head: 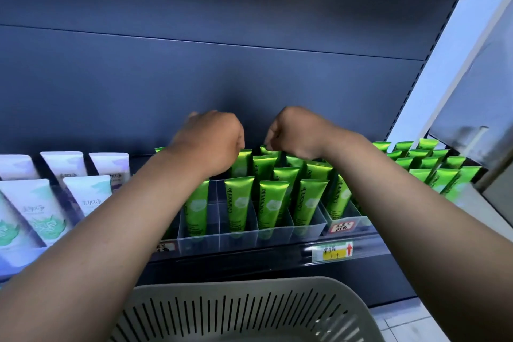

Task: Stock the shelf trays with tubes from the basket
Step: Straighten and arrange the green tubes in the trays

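1. Glossy green plastic Chamomile tubes: standing cap-down in the clear divided plastic shelf tray; likely light, squashy, slick.
2. Your left hand: curled over the tray's back rows; what it holds, I cannot tell.
3. Your right hand: fingers pinching a back-row tube's flat crimped top.
4. Grey slotted plastic basket: below the tray; its visible part shows no tubes.
5. Grip: take the stiff crimp.

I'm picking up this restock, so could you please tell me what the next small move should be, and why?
Probably reach down to the grey slotted plastic basket for another tube: both the left hand and right hand sit at the back-row green Chamomile tubes, and neither visibly carries a loose one.
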Demonstrator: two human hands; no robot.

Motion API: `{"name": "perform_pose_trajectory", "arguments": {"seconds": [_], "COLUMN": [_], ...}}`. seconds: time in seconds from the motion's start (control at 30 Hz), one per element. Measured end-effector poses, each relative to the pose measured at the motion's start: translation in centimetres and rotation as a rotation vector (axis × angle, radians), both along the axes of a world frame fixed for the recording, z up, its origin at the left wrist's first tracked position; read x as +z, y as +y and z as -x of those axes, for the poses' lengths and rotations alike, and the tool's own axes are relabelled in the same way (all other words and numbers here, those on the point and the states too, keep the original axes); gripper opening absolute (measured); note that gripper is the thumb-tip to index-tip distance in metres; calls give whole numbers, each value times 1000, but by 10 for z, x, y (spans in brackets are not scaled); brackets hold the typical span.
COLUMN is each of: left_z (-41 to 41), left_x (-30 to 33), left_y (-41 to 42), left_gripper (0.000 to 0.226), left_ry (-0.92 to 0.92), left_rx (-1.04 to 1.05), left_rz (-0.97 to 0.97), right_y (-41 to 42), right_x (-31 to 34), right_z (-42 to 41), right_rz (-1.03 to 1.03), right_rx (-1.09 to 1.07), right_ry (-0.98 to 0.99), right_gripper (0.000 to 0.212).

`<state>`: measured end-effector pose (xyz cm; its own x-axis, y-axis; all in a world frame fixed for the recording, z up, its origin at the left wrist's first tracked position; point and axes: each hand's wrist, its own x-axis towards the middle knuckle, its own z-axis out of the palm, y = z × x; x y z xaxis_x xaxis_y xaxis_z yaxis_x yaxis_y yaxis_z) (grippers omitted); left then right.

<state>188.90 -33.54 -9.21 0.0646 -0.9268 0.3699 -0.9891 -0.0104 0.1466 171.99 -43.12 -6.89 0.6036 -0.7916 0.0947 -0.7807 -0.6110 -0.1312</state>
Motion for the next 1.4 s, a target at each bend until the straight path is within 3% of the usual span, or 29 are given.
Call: {"name": "perform_pose_trajectory", "arguments": {"seconds": [0.5,0.9,1.07,1.4], "left_z": [-6,-11,-12,-16], "left_x": [-3,-4,-5,-5], "left_y": [7,8,8,12], "left_gripper": [19,19,26,28], "left_ry": [-50,-42,-46,-30], "left_rx": [3,0,1,-1], "left_rz": [34,30,2,16], "right_y": [2,15,13,11], "right_x": [-6,12,4,5], "right_z": [0,6,5,16], "right_rz": [8,-145,-92,-39], "right_rx": [48,160,165,149], "right_ry": [-104,-224,-28,19], "right_gripper": [21,14,8,5]}}
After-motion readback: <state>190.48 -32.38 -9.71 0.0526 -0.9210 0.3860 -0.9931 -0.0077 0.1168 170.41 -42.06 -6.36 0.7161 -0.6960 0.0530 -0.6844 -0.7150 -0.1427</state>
